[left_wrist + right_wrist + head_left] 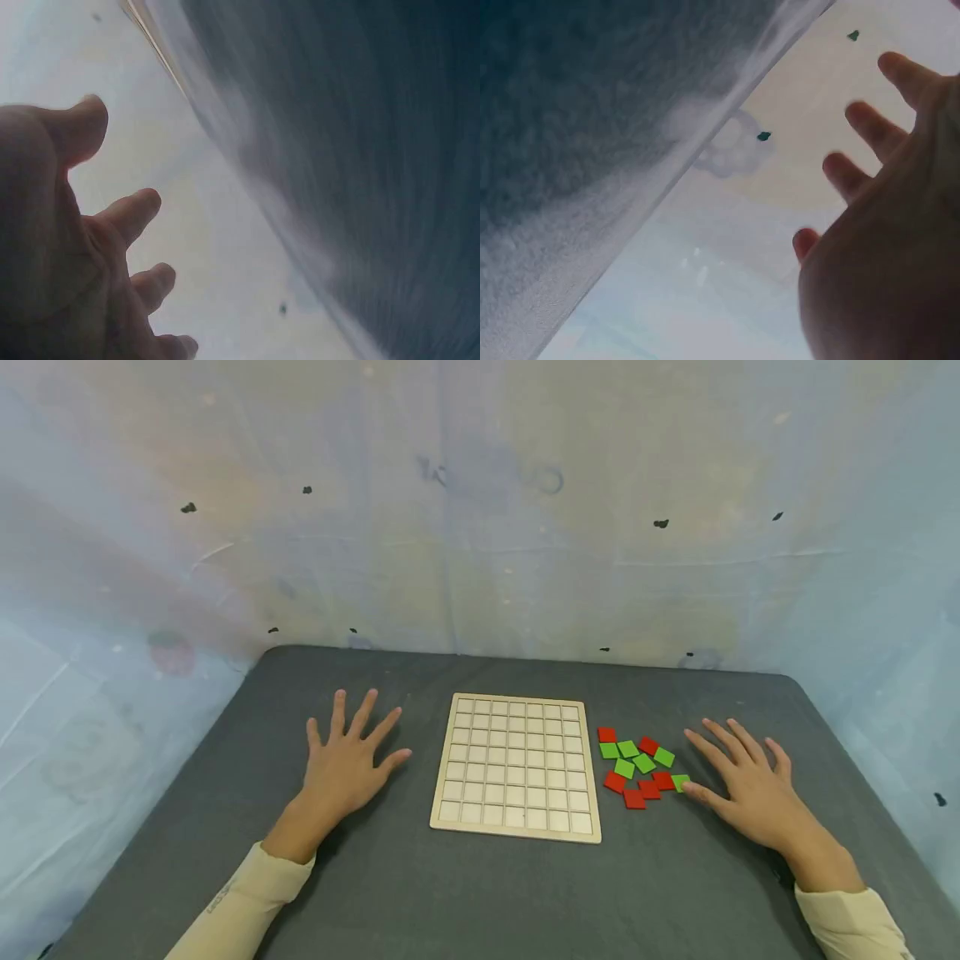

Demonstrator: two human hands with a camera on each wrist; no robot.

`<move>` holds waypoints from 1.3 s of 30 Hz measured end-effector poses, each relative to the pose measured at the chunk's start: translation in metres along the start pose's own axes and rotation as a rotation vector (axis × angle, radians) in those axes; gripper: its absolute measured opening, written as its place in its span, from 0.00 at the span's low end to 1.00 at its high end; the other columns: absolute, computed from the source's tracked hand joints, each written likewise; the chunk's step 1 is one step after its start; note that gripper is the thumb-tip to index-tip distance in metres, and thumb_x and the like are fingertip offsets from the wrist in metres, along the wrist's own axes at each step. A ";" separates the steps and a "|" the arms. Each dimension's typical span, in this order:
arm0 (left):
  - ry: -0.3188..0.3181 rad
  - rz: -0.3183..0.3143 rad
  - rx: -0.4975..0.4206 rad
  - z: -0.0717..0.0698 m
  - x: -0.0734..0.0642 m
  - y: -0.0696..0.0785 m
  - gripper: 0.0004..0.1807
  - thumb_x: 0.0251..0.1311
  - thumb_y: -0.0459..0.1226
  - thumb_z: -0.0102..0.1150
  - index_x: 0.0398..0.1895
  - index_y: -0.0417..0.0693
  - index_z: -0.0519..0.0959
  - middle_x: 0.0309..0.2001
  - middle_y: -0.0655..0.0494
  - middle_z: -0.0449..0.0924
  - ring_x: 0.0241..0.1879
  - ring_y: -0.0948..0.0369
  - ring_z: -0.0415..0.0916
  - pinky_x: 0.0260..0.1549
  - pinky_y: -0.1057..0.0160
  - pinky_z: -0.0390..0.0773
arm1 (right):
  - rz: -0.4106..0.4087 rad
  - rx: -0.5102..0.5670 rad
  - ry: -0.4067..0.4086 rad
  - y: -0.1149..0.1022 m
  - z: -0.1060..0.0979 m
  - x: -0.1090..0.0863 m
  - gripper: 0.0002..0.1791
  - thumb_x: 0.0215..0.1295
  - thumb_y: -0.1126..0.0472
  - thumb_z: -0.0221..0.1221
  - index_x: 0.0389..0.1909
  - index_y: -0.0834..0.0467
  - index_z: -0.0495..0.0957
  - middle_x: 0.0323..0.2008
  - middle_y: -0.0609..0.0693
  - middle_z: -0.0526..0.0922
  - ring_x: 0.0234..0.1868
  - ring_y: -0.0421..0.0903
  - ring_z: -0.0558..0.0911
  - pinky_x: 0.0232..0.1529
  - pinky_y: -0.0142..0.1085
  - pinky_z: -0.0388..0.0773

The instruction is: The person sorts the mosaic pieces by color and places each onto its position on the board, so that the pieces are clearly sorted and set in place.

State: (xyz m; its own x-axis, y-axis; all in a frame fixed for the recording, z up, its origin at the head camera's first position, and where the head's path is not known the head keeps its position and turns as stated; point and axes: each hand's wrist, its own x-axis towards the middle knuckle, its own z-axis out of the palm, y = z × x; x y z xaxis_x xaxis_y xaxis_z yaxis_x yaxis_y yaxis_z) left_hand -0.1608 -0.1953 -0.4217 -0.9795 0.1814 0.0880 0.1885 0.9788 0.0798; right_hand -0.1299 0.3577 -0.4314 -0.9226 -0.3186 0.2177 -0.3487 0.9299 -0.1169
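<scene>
Fingers spread, my left hand (342, 772) is over the left part of the dark table, to the left of a pale wooden grid board (516, 837). The left wrist view shows the same hand (82, 225) holding nothing. On the other side, my right hand (757, 797) is also spread, its thumb tip overlapping a green square tile (679, 782) in the head view. Several red tiles (634, 799) and green tiles (608, 750) lie loosely between the board and that hand. In the right wrist view the right hand (885, 225) has nothing in its fingers.
The dark grey table (525, 902) has rounded far corners. A pale, patterned cloth (480, 527) with small dark marks hangs behind it and along both sides. The board's cells are bare wood, with raised dividers between them.
</scene>
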 end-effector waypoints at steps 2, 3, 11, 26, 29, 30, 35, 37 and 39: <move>-0.039 0.063 -0.028 0.000 -0.007 0.006 0.40 0.66 0.67 0.46 0.78 0.68 0.56 0.82 0.53 0.38 0.80 0.40 0.25 0.69 0.25 0.40 | -0.043 0.004 0.014 -0.004 0.001 -0.002 0.44 0.63 0.40 0.64 0.77 0.45 0.58 0.77 0.55 0.56 0.79 0.59 0.48 0.61 0.71 0.45; -0.059 0.100 -0.052 -0.001 -0.010 0.009 0.39 0.67 0.66 0.47 0.78 0.68 0.57 0.82 0.52 0.41 0.79 0.38 0.28 0.69 0.26 0.43 | -0.059 0.013 0.018 -0.006 0.000 -0.002 0.43 0.62 0.41 0.66 0.76 0.46 0.60 0.75 0.55 0.60 0.78 0.59 0.51 0.60 0.69 0.48; -0.210 0.290 -0.224 -0.003 -0.027 0.026 0.39 0.65 0.55 0.60 0.77 0.63 0.60 0.80 0.48 0.48 0.79 0.37 0.37 0.69 0.30 0.51 | -0.095 0.134 -0.058 -0.016 0.001 0.002 0.34 0.60 0.48 0.69 0.67 0.53 0.73 0.63 0.57 0.74 0.63 0.61 0.69 0.54 0.61 0.60; -0.359 0.334 -0.259 -0.008 -0.028 0.038 0.42 0.62 0.52 0.62 0.78 0.55 0.59 0.80 0.56 0.52 0.78 0.40 0.48 0.70 0.36 0.59 | -0.099 0.152 -0.096 -0.011 -0.003 0.000 0.18 0.60 0.60 0.69 0.52 0.51 0.84 0.49 0.50 0.83 0.50 0.54 0.81 0.48 0.53 0.79; -0.356 0.321 -0.285 -0.006 -0.028 0.040 0.42 0.62 0.51 0.64 0.77 0.55 0.60 0.79 0.56 0.52 0.78 0.38 0.47 0.70 0.35 0.57 | -0.107 0.148 -0.089 -0.010 -0.002 0.000 0.17 0.60 0.59 0.69 0.51 0.50 0.84 0.49 0.49 0.83 0.49 0.53 0.81 0.47 0.51 0.79; -0.356 0.314 -0.293 -0.006 -0.027 0.040 0.42 0.61 0.50 0.64 0.77 0.55 0.60 0.79 0.56 0.53 0.78 0.38 0.47 0.70 0.35 0.56 | -0.110 0.152 -0.088 -0.009 -0.002 -0.001 0.17 0.60 0.59 0.69 0.51 0.50 0.84 0.49 0.49 0.83 0.49 0.53 0.81 0.47 0.51 0.79; -0.345 0.285 -0.316 -0.004 -0.027 0.042 0.42 0.60 0.49 0.65 0.77 0.54 0.61 0.79 0.56 0.53 0.78 0.38 0.45 0.70 0.33 0.56 | -0.112 0.164 -0.084 -0.006 -0.001 -0.001 0.16 0.61 0.59 0.69 0.51 0.49 0.83 0.48 0.46 0.82 0.48 0.50 0.81 0.46 0.48 0.79; -0.341 0.274 -0.316 -0.004 -0.028 0.042 0.42 0.59 0.49 0.66 0.77 0.54 0.61 0.79 0.56 0.54 0.78 0.39 0.45 0.69 0.33 0.56 | -0.107 0.184 -0.081 -0.005 -0.001 -0.002 0.16 0.61 0.59 0.68 0.51 0.49 0.83 0.48 0.45 0.82 0.47 0.48 0.81 0.45 0.45 0.80; -0.335 0.267 -0.304 -0.003 -0.028 0.044 0.42 0.59 0.50 0.66 0.76 0.56 0.62 0.79 0.57 0.54 0.78 0.40 0.46 0.68 0.33 0.59 | -0.108 0.200 -0.068 -0.004 -0.002 -0.003 0.16 0.62 0.59 0.68 0.51 0.48 0.83 0.47 0.43 0.82 0.46 0.44 0.81 0.43 0.42 0.80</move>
State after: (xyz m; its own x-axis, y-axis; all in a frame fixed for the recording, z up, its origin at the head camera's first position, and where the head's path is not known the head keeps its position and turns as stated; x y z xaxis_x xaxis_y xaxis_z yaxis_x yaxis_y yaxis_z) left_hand -0.1250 -0.1580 -0.4178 -0.8540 0.4902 -0.1741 0.3984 0.8315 0.3871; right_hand -0.1257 0.3556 -0.4292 -0.8848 -0.4319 0.1747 -0.4654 0.8372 -0.2873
